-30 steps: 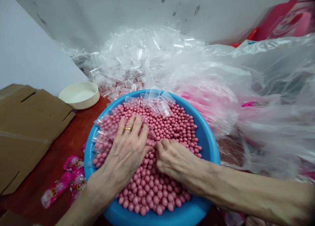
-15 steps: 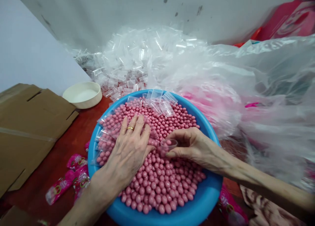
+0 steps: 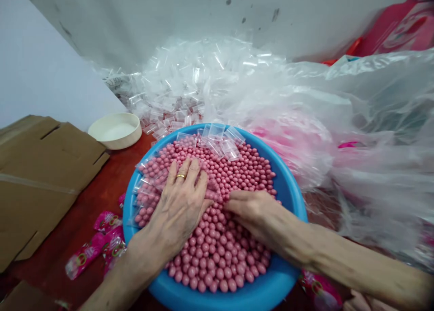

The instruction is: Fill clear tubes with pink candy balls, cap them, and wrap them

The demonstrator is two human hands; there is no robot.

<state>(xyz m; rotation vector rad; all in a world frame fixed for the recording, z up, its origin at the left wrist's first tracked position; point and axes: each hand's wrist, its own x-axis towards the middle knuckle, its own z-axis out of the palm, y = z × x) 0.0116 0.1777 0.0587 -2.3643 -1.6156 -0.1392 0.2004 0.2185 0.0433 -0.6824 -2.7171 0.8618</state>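
Observation:
A round blue basin (image 3: 294,198) is filled with small pink candy balls (image 3: 220,252). My left hand (image 3: 183,202), with a gold ring, lies palm down on the balls at the left, fingers stretched out. Clear plastic tubes (image 3: 149,184) with pink balls in them lie beside and partly under it. My right hand (image 3: 254,211) is pushed into the balls right of the middle, fingers curled and closed. The small clear cup-like tube seen in it a moment ago is now hidden by the hand and balls. Several clear tubes (image 3: 228,148) rest on the balls near the far rim.
A heap of clear plastic tubes (image 3: 190,71) lies behind the basin. Plastic bags (image 3: 305,134) fill the right side. At the left are a white round dish (image 3: 117,132), a cardboard box (image 3: 44,180) and pink wrapped packets (image 3: 88,252) on the red table (image 3: 37,275).
My right hand has turned and dipped down into the balls with the clear tube, which has gone from sight. My left hand stays almost where it was.

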